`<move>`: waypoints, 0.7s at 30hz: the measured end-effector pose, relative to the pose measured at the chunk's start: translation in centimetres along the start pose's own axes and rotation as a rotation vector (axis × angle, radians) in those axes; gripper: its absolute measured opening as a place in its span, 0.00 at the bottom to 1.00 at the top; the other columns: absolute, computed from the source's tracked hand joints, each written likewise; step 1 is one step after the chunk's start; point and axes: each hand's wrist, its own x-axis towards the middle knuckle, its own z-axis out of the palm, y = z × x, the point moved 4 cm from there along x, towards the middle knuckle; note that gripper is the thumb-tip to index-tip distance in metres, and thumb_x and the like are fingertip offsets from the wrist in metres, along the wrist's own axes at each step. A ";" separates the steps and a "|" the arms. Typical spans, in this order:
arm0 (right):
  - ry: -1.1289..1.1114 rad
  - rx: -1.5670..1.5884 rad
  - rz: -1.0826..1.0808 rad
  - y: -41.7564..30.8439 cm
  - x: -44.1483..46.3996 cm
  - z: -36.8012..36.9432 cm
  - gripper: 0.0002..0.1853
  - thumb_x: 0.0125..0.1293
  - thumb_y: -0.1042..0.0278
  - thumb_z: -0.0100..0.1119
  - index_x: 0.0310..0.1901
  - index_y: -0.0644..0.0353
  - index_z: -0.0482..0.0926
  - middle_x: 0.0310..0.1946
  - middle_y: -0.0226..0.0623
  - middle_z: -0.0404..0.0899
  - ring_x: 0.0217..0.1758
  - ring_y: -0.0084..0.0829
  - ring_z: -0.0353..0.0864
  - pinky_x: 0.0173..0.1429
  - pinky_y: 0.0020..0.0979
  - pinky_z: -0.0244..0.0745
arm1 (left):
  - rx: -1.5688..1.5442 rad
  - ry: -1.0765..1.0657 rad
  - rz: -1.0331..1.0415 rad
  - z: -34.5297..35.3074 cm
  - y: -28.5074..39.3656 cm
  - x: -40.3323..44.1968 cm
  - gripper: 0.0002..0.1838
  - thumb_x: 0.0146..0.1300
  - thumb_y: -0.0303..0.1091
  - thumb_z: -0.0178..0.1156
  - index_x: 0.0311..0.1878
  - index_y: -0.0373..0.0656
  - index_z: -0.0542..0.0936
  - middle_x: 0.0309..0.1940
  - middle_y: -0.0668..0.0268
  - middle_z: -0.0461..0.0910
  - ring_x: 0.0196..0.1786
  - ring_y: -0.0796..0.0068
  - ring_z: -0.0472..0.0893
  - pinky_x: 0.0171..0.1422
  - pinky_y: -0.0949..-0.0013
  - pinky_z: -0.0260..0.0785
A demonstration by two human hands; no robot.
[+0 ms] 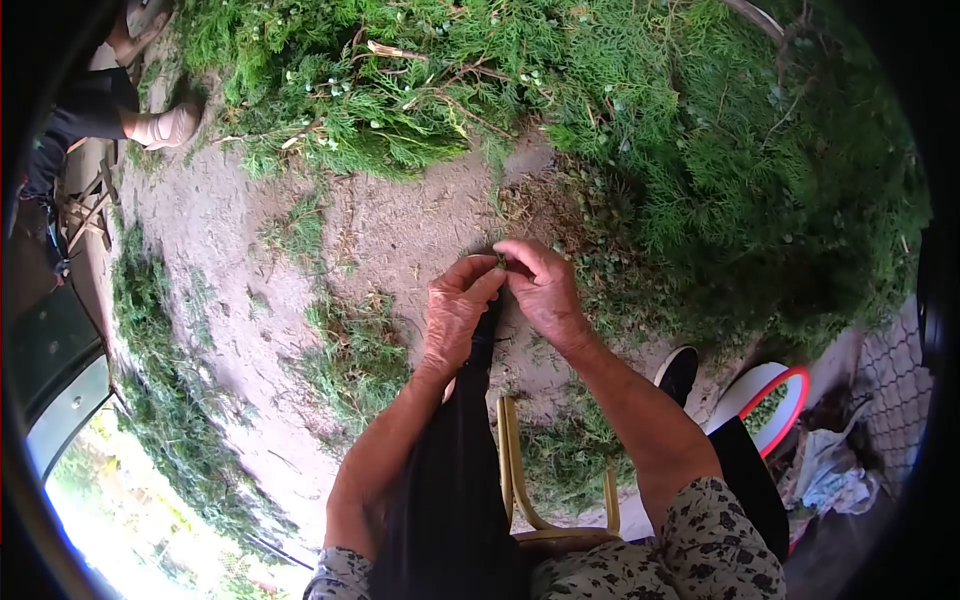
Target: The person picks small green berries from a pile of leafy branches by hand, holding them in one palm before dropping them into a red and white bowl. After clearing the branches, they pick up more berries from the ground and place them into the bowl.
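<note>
My left hand (462, 308) and my right hand (547, 297) meet above my knee, fingertips almost touching. Between them, thumbs and forefingers pinch a tiny green conifer sprig (502, 261), mostly hidden by the fingers. Both hands are closed. Just beyond lies a scatter of brownish-green clippings (540, 200) on the bare ground. A large heap of cut conifer branches (690, 150) with small pale cones fills the far side and the right.
Loose sprigs (355, 345) lie on the ground to the left, near a long strip of greenery (175, 370). A red-rimmed white basin (783, 400) and a crumpled plastic bag (835, 475) are at right. Another person's shoe (168, 127) shows at upper left. A yellowish chair frame (512, 465) is below me.
</note>
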 end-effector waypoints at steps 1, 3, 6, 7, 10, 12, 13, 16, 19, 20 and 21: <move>-0.021 -0.038 -0.088 -0.3 -0.1 -0.1 0.19 0.52 0.85 0.59 0.47 0.57 0.78 0.34 0.39 0.79 0.35 0.34 0.79 0.40 0.29 0.76 | -0.006 -0.039 -0.011 -0.1 -0.2 0.2 0.14 0.61 0.33 0.62 0.48 0.38 0.79 0.33 0.71 0.80 0.32 0.85 0.76 0.37 0.80 0.67; -0.089 -0.109 -0.187 -0.2 -0.5 -0.2 0.14 0.53 0.83 0.59 0.42 0.59 0.80 0.33 0.40 0.79 0.34 0.40 0.80 0.39 0.32 0.76 | -0.012 -0.079 -0.025 -0.5 -0.7 0.3 0.13 0.62 0.31 0.62 0.48 0.38 0.79 0.32 0.70 0.81 0.32 0.85 0.78 0.37 0.80 0.69; -0.076 -0.122 -0.237 -0.1 -1.6 0.0 0.12 0.54 0.82 0.60 0.40 0.59 0.79 0.32 0.40 0.79 0.34 0.40 0.81 0.38 0.33 0.76 | -0.061 -0.087 -0.126 -1.1 -1.6 0.3 0.10 0.62 0.31 0.61 0.45 0.38 0.79 0.31 0.69 0.81 0.33 0.82 0.79 0.37 0.78 0.71; -0.090 -0.161 -0.198 -0.3 -1.8 0.0 0.10 0.54 0.81 0.60 0.38 0.60 0.79 0.31 0.40 0.79 0.34 0.41 0.81 0.38 0.35 0.76 | -0.103 -0.095 -0.182 -1.1 -2.1 0.1 0.09 0.63 0.31 0.61 0.43 0.38 0.79 0.31 0.68 0.81 0.33 0.81 0.80 0.37 0.77 0.72; -0.048 -0.103 -0.170 0.3 -2.1 -0.2 0.07 0.56 0.80 0.59 0.37 0.60 0.78 0.31 0.41 0.78 0.34 0.42 0.81 0.37 0.35 0.76 | -0.234 -0.119 -0.284 -1.1 -3.1 0.0 0.06 0.63 0.31 0.60 0.40 0.40 0.79 0.31 0.67 0.81 0.32 0.78 0.80 0.38 0.74 0.73; -0.025 -0.190 -0.180 0.5 -2.2 0.2 0.05 0.57 0.78 0.59 0.36 0.60 0.77 0.30 0.41 0.78 0.33 0.43 0.80 0.36 0.34 0.76 | -0.346 -0.147 -0.280 -0.8 -3.0 -0.3 0.07 0.63 0.34 0.61 0.38 0.40 0.79 0.31 0.69 0.81 0.32 0.79 0.80 0.39 0.75 0.72; -0.009 -0.182 -0.146 0.5 -2.2 0.4 0.04 0.59 0.78 0.59 0.36 0.61 0.76 0.29 0.40 0.77 0.31 0.39 0.79 0.35 0.33 0.75 | -0.410 -0.149 -0.279 -0.8 -3.1 -0.2 0.06 0.63 0.32 0.61 0.37 0.40 0.78 0.30 0.68 0.80 0.32 0.78 0.79 0.39 0.73 0.73; -0.069 0.172 0.230 1.4 -2.1 0.7 0.03 0.62 0.76 0.56 0.37 0.64 0.75 0.27 0.36 0.76 0.26 0.27 0.79 0.30 0.29 0.75 | -0.614 -0.279 -0.212 -0.9 -2.9 -0.2 0.06 0.63 0.32 0.61 0.35 0.40 0.76 0.29 0.66 0.77 0.34 0.74 0.77 0.41 0.71 0.73; -0.025 0.372 0.567 4.7 -0.9 0.3 0.09 0.62 0.75 0.56 0.44 0.65 0.75 0.33 0.42 0.78 0.33 0.30 0.81 0.35 0.30 0.79 | -0.651 -0.212 -0.164 -1.5 -2.6 -0.4 0.07 0.62 0.32 0.61 0.35 0.40 0.75 0.29 0.66 0.75 0.34 0.73 0.76 0.42 0.69 0.73; -0.028 0.370 0.563 5.9 0.1 0.3 0.09 0.62 0.75 0.56 0.44 0.65 0.75 0.33 0.42 0.78 0.33 0.30 0.81 0.35 0.30 0.79 | -0.653 -0.212 -0.158 -1.5 -2.7 -0.4 0.07 0.62 0.32 0.61 0.35 0.40 0.75 0.29 0.66 0.75 0.34 0.73 0.76 0.42 0.69 0.73; 0.145 0.040 0.271 6.3 1.1 -0.5 0.13 0.60 0.74 0.59 0.47 0.64 0.74 0.37 0.46 0.77 0.40 0.36 0.80 0.43 0.36 0.78 | -0.622 -0.249 -0.211 -1.5 -3.3 -0.5 0.07 0.62 0.32 0.61 0.35 0.40 0.75 0.31 0.66 0.75 0.34 0.73 0.76 0.42 0.68 0.73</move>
